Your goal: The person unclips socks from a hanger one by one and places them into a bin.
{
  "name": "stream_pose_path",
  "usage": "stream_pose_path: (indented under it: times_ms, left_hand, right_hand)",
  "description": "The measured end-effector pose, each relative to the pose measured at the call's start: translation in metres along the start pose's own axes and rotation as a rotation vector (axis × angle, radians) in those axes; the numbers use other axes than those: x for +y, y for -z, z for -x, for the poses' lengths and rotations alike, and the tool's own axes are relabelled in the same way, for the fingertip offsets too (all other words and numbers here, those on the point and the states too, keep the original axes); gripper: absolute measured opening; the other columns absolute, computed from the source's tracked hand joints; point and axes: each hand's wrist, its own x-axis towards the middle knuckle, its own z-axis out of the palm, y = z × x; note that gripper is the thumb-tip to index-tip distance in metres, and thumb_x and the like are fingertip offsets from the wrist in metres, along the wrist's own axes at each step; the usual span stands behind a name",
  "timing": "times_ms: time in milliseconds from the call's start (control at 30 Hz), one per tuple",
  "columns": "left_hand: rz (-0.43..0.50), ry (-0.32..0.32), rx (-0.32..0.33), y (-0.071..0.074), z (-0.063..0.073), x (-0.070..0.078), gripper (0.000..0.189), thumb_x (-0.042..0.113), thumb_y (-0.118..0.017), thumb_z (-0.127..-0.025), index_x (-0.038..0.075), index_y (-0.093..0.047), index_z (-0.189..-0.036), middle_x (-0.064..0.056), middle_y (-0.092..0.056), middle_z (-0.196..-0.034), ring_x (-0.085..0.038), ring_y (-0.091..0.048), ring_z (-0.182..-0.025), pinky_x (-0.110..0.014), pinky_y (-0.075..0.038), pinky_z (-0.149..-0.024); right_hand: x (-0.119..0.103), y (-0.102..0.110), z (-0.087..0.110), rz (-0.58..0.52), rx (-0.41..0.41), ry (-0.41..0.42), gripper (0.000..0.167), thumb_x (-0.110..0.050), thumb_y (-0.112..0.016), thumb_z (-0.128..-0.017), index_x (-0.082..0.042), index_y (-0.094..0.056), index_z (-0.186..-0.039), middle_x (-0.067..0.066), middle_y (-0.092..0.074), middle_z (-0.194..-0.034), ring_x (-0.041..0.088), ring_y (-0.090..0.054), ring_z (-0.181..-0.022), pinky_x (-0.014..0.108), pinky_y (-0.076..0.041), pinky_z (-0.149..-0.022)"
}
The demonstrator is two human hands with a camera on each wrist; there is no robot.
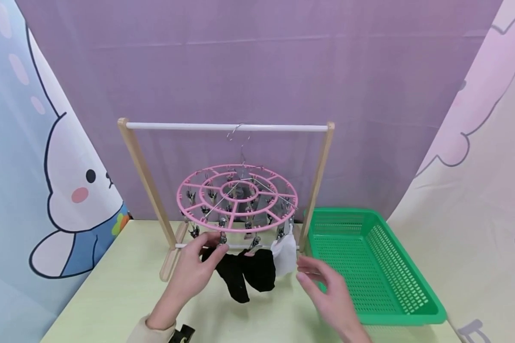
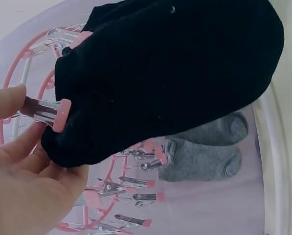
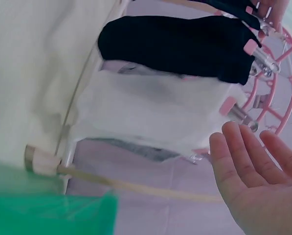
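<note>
A pink round clip hanger (image 1: 179,196) hangs from the rack's white bar. With thumb and fingers my left hand (image 1: 190,267) pinches a metal clip (image 2: 47,112) with pink tips, which bites the cuff of a black sock (image 2: 170,73). Beside it a second black sock (image 1: 259,270) hangs from its own clip. A white sock (image 1: 285,255) is clipped farther right along the ring. My right hand (image 1: 330,297) is just right of the white sock, fingers extended and holding nothing. Grey socks (image 2: 202,160) hang behind the black ones in the left wrist view.
The rack has wooden posts (image 1: 148,183) and a white top bar (image 1: 176,126). A green plastic basket (image 1: 403,318) stands to the right on the pale table (image 1: 111,290). A purple curtain (image 1: 240,71) closes off the back, and several bare clips dangle from the hanger.
</note>
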Motion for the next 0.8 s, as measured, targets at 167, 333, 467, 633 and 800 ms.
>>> stream_pose_path:
  times_ms: [167,333,467,633,800]
  left_hand:
    - [0.094,0.039,-0.040,-0.001,0.001,0.004,0.022,0.021,-0.073,-0.095,0.008,-0.071,-0.113,-0.001,-0.068,-0.094,-0.014,-0.064,-0.084,-0.028,-0.054,-0.072]
    - [0.186,0.073,-0.082,-0.001,0.001,0.007,0.022,0.019,-0.072,-0.096,0.005,-0.069,-0.113,-0.005,-0.068,-0.093,-0.015,-0.065,-0.076,-0.027,-0.054,-0.066]
    - [0.246,0.100,-0.109,-0.001,0.001,0.011,0.021,0.018,-0.071,-0.097,0.004,-0.069,-0.113,-0.009,-0.067,-0.094,-0.017,-0.066,-0.074,-0.028,-0.054,-0.061]
    - [0.281,0.097,-0.135,-0.002,0.000,0.014,0.021,0.015,-0.070,-0.097,0.002,-0.068,-0.113,-0.012,-0.066,-0.093,-0.018,-0.066,-0.073,-0.030,-0.056,-0.062]
    - [0.319,0.096,-0.161,-0.006,0.000,0.016,0.022,0.014,-0.069,-0.098,0.000,-0.067,-0.114,-0.013,-0.065,-0.096,-0.018,-0.065,-0.074,-0.033,-0.061,-0.069]
  right_hand:
    - [-0.008,-0.010,-0.005,-0.064,-0.022,0.012,0.028,-0.008,-0.068,-0.097,-0.004,-0.067,-0.125,0.005,-0.072,-0.114,0.015,-0.069,-0.101,0.026,-0.055,-0.091]
    - [-0.017,-0.019,-0.010,-0.072,-0.044,-0.054,0.024,-0.011,-0.071,-0.095,-0.005,-0.071,-0.118,0.002,-0.073,-0.109,0.011,-0.068,-0.096,0.028,-0.056,-0.086]
    - [-0.025,-0.026,-0.015,-0.080,-0.075,-0.117,0.024,-0.017,-0.074,-0.094,-0.006,-0.073,-0.116,0.001,-0.074,-0.106,0.012,-0.069,-0.094,0.029,-0.056,-0.088]
    - [-0.031,-0.035,-0.024,-0.106,-0.156,-0.125,0.027,-0.019,-0.074,-0.094,-0.005,-0.072,-0.117,0.002,-0.074,-0.105,0.017,-0.069,-0.096,0.029,-0.056,-0.088]
    - [-0.032,-0.046,-0.031,-0.134,-0.229,-0.102,0.027,-0.018,-0.073,-0.095,-0.003,-0.071,-0.117,0.007,-0.073,-0.107,0.018,-0.069,-0.096,0.028,-0.057,-0.086]
